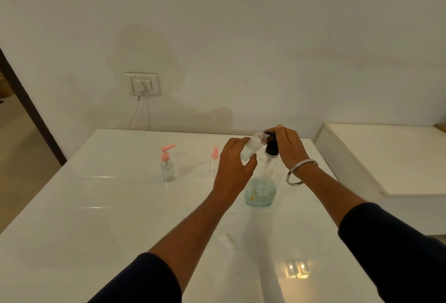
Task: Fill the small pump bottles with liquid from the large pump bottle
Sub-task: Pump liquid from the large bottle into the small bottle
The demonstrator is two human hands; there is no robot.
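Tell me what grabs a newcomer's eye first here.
At table centre, the left hand tilts an uncapped small bottle toward the black pump of the large bottle, while the right hand rests on that pump. Further left, a pink-capped bottle stands alone on the white table.

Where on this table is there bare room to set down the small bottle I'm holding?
Bare table lies in front of the capped pink-pump bottle, left of your left arm. Another patch lies between that bottle and the loose pink pump. It is crowded around the large bottle, where both hands work.
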